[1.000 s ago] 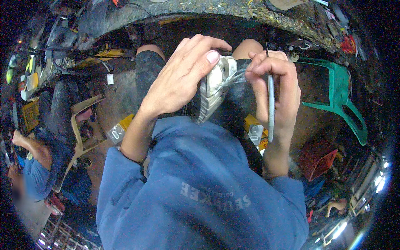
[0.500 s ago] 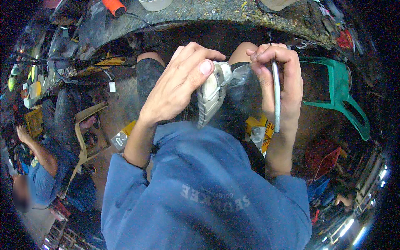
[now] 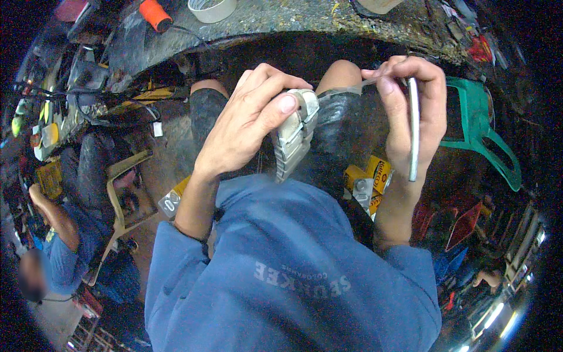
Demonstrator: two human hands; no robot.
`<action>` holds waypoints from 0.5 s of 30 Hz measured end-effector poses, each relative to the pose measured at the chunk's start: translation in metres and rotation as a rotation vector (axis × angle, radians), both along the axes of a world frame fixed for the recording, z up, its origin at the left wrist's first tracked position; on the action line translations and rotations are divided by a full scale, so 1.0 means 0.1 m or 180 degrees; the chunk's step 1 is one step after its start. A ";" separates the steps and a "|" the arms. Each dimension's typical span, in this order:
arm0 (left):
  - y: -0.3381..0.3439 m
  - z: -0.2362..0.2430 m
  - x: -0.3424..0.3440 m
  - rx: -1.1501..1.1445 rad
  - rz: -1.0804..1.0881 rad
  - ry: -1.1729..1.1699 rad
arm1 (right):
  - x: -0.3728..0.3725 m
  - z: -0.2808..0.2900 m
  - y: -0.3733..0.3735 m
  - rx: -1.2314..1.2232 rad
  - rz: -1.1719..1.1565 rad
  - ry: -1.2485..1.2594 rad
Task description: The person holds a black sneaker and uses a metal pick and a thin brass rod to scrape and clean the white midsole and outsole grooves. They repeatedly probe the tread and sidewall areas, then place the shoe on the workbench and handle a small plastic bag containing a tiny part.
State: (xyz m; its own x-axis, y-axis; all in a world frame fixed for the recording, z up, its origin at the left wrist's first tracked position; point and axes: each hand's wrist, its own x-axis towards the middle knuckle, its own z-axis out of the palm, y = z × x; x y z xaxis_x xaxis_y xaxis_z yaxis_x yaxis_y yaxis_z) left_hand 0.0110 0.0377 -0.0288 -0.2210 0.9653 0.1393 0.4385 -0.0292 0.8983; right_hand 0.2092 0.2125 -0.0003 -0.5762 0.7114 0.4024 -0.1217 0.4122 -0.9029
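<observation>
My left hand point(image 3: 249, 120) is closed round a light grey shoe sole point(image 3: 294, 144), thumb on its near face and fingers over its upper end. The sole is tilted, with ridged blocks along it. My right hand point(image 3: 417, 111) is raised to the right of the sole, apart from it. A slim silvery awl-like tool point(image 3: 413, 138) lies across its curled fingers, its point hidden. A thin pale thread point(image 3: 346, 89) stretches from the sole's upper end to the right thumb and forefinger, which pinch it.
A worn workbench point(image 3: 281, 23) curves ahead, holding a tape roll point(image 3: 212, 8) and an orange cylinder point(image 3: 155, 15). A green plastic chair point(image 3: 478, 132) stands right, yellow boxes point(image 3: 375, 174) below my right arm. Another person point(image 3: 61, 234) sits at left beside a beige chair point(image 3: 120, 205).
My right hand has moved right, away from the sole, and the thread is now drawn out between them. The tool's thin point no longer shows. My left hand keeps its hold.
</observation>
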 end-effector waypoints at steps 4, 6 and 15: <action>0.03 -0.03 -0.01 0.0060 0.0014 -0.0172 | 0.06 0.03 0.16 -0.0182 -0.0305 0.0337; 0.05 -0.03 -0.03 0.0048 -0.0043 -0.0217 | 0.11 0.06 0.21 -0.0450 -0.0426 0.0567; -0.05 0.10 -0.03 0.0150 -0.0002 -0.0416 | -0.09 -0.38 0.24 -0.1746 -0.0551 0.0718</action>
